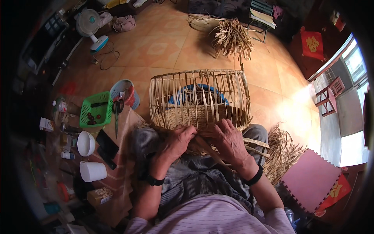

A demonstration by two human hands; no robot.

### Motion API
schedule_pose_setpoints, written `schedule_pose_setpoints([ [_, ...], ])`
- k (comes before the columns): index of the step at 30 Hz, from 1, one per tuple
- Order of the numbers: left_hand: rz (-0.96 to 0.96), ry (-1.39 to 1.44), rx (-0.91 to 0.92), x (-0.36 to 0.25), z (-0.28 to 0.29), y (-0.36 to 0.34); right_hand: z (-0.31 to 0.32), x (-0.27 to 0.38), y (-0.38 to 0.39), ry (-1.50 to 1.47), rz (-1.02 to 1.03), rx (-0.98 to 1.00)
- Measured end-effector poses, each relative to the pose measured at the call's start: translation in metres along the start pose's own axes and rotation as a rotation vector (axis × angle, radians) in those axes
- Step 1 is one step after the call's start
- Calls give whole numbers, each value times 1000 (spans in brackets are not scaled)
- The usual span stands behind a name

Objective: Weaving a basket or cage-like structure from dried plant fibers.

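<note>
A half-woven basket (173, 118) rests on its side across my lap, with tight weave near me and bare upright stakes farther out. My left hand (179, 140) pinches its near edge, fingers curled and thumb pressed in. On the right, my right hand (230, 140) is bent over the same edge, its fingers closed on a flat dried plant strip (210, 151) that runs down below the weave. The exact grip of the fingertips is partly hidden. Several loose strip ends (257, 142) stick out beside my right wrist. Through the stakes shows a blue basin (224, 98).
At my left, a low table (124, 128) carries a green basket (85, 123), scissors (117, 113), white cups (92, 171) and a black phone (107, 142). Strip bundles lie ahead (233, 39) and at right (278, 150), near a pink foam mat (311, 179). A fan (89, 23) stands far left.
</note>
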State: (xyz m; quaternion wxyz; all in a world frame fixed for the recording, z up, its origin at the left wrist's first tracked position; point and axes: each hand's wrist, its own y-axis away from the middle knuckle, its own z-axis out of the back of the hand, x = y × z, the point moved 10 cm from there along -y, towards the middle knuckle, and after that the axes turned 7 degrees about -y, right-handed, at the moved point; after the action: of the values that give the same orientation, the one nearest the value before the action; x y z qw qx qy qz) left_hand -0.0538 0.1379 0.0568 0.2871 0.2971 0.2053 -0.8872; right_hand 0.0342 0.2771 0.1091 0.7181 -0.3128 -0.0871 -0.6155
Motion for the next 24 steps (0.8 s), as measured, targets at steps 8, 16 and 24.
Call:
schedule_pose_setpoints([
  [8,1,42,-73,-12,5,-10,-15,-8,13,76,27,170],
  [16,-56,20,65,-13,8,-28,22,5,11,7,-6,-23],
  [24,91,131,185,1,0,-29,-26,13,63,-13,-165,75],
])
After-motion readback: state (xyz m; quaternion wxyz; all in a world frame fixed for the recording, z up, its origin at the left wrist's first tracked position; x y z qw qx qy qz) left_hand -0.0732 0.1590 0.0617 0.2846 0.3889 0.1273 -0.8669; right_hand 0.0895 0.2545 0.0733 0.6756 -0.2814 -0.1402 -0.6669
